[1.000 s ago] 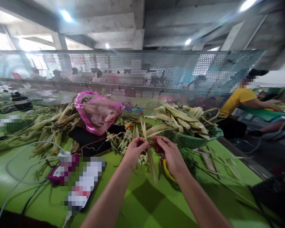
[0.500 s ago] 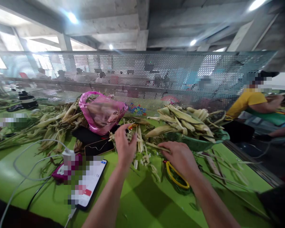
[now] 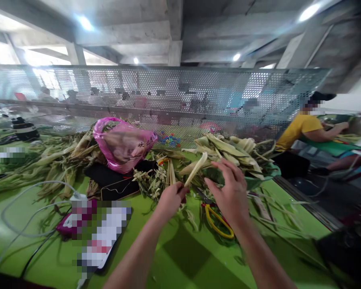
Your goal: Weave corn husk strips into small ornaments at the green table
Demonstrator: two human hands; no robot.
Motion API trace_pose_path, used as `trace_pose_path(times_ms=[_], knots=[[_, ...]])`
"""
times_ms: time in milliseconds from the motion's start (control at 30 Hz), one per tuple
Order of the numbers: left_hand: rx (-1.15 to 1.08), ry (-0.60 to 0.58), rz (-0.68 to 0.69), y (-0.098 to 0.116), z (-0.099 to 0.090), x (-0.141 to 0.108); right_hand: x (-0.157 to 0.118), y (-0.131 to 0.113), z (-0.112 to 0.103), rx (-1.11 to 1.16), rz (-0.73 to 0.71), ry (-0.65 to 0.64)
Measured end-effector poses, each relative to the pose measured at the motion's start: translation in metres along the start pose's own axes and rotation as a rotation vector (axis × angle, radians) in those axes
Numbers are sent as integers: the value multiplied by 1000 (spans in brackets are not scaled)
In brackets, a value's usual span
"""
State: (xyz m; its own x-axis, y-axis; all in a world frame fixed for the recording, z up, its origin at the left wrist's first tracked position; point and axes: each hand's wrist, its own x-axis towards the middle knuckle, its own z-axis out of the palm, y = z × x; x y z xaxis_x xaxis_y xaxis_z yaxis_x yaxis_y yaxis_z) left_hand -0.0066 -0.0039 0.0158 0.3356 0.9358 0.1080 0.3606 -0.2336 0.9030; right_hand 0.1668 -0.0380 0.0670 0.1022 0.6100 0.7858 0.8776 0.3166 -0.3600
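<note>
A grey perforated screen [image 3: 132, 86] ran across the back of the room under concrete beams, and in front of it spread a green tabletop [image 3: 176, 277] strewn with dry husks. Near the middle lay a pair of yellow-handled scissors [image 3: 210, 223], blades pointing away from the wearer.

Just left of the scissors, the left hand [image 3: 170, 200] had thumb and forefinger pressed together, pinching the lower end of a pale husk strip [image 3: 196, 171]. That strip slanted up and to the right, its free tip beyond the blades. The right hand [image 3: 233, 192] hovered just right of the blades, fingers loosely curved and the thumb held well apart from them; its palm faced the strip.

Beyond the scissors and to the right, a green bowl [image 3: 255, 183] carried a heap of broad husks [image 3: 228, 150]. Small cut scraps [image 3: 152, 180] lay beyond them to the left, and behind those sat a pink plastic bag [image 3: 126, 144]. Well to the left of the scissors were a phone [image 3: 105, 237] and a purple power block [image 3: 66, 226]. Far to their right sat a person in a yellow shirt [image 3: 295, 128].
</note>
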Motion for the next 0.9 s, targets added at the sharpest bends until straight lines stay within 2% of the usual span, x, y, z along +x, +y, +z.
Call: trace_pose_path(times_ms=[133, 233, 333, 400, 500, 667, 767, 900], knots=[[-47, 9, 16, 4, 7, 0, -6, 4, 14, 551, 376, -174], [33, 18, 55, 6, 11, -3, -9, 5, 20, 724, 502, -200], [112, 51, 106, 8, 13, -5, -10, 4, 20, 668, 518, -147], [79, 45, 101, 8, 14, -5, -10, 3, 17, 647, 522, -124], [-92, 3, 48, 4, 16, -2, -9, 0, 14, 676, 519, -95], [-415, 7, -42, 0, 19, 2, -10, -5, 16, 839, 476, -62], [-565, -61, -118, 3, 18, 0, -10, -7, 17, 897, 486, -36], [-579, -106, -128, 6, 18, -3, -11, -16, 13, 1021, 512, -130]])
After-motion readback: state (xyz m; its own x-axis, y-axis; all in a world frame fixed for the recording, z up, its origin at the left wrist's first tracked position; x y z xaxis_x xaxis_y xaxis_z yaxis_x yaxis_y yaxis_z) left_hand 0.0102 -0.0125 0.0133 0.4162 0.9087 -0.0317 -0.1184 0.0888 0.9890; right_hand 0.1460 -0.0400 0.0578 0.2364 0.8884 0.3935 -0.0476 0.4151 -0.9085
